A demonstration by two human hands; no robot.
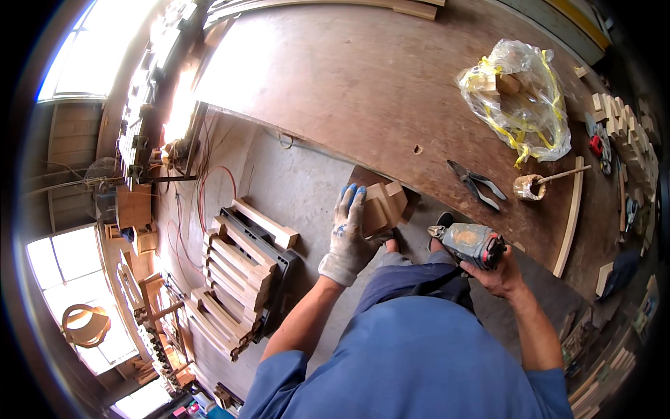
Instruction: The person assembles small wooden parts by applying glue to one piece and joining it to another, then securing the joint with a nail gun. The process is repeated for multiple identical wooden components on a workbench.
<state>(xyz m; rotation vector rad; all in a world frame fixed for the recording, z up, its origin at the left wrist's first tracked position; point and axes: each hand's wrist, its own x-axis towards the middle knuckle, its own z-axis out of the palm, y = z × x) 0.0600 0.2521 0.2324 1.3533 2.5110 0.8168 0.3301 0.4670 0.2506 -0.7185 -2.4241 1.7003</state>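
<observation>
My left hand, in a pale work glove with blue fingertips, is at the near edge of the workbench. Its fingers lie along the far left side of a jointed wooden piece and its thumb is on the near side, gripping it. A darker brown board shows just behind this piece. In my bare right hand is a worn grey power tool with a metal nose and black and red parts at its rear. The nose points left toward the wood, apart from it. My palm under the tool is hidden.
On the brown workbench are pliers, a glue pot with a stick, a clear plastic bag holding wood pieces, and a wooden strip. Stacked wooden parts stand on the floor at left, near a red hose.
</observation>
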